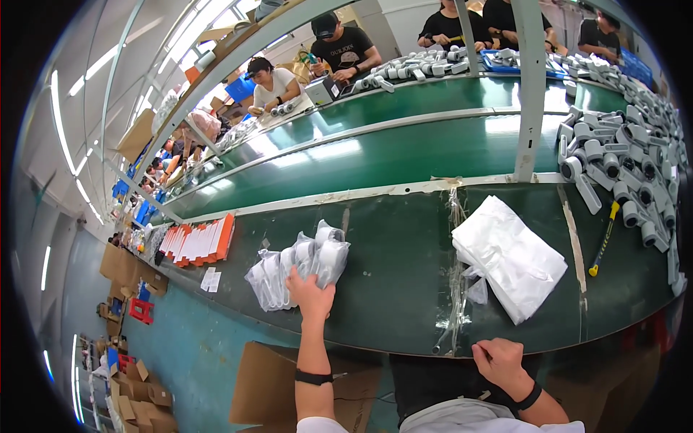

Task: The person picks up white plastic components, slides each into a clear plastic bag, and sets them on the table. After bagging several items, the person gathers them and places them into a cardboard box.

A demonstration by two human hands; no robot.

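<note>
My left hand reaches onto a cluster of white rounded parts in clear plastic bags. Its fingers are apart and touch the nearest bags; no firm grip shows. At the table's front edge is my right hand, curled into a fist with nothing visible in it. Beyond that hand lies a stack of white plastic bags, with a small crumpled piece of clear plastic at its left side.
Grey plastic parts form a heap at the right, beside a yellow-and-black pen-shaped tool. Orange-and-white flat boxes stand in a row at left. A metal post rises before the green conveyor; several people work beyond it.
</note>
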